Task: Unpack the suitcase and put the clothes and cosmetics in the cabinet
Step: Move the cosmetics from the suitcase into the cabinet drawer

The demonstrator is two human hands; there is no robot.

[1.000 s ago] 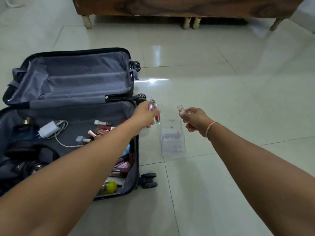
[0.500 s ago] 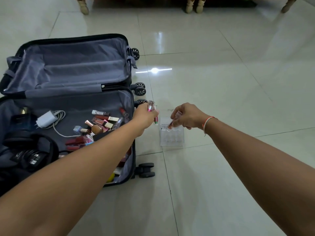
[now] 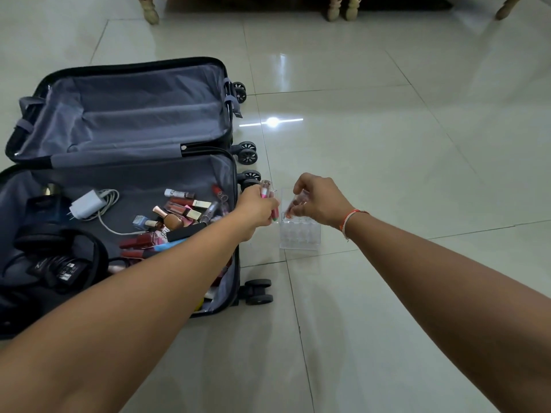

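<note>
An open black suitcase (image 3: 125, 162) with grey lining lies on the floor at the left. Several lipsticks and small bottles (image 3: 179, 216) lie loose in its near half. A clear plastic organiser (image 3: 299, 236) stands on the tiles just right of the suitcase. My left hand (image 3: 256, 208) grips pink lip gloss tubes (image 3: 265, 189) beside the organiser. My right hand (image 3: 319, 201) pinches a small clear-capped tube (image 3: 293, 207) and holds it down at the organiser's top.
A white charger with cable (image 3: 89, 204) and black headphones (image 3: 59, 257) lie in the suitcase's near half. The far half is bare lining. Suitcase wheels (image 3: 258, 290) stick out to the right. Wooden furniture legs (image 3: 340, 8) stand at the far edge of the tiled floor.
My right hand has come down from mid-air with its tube to the organiser's top. My left hand stays beside it with its tubes. The camera has tilted down.
</note>
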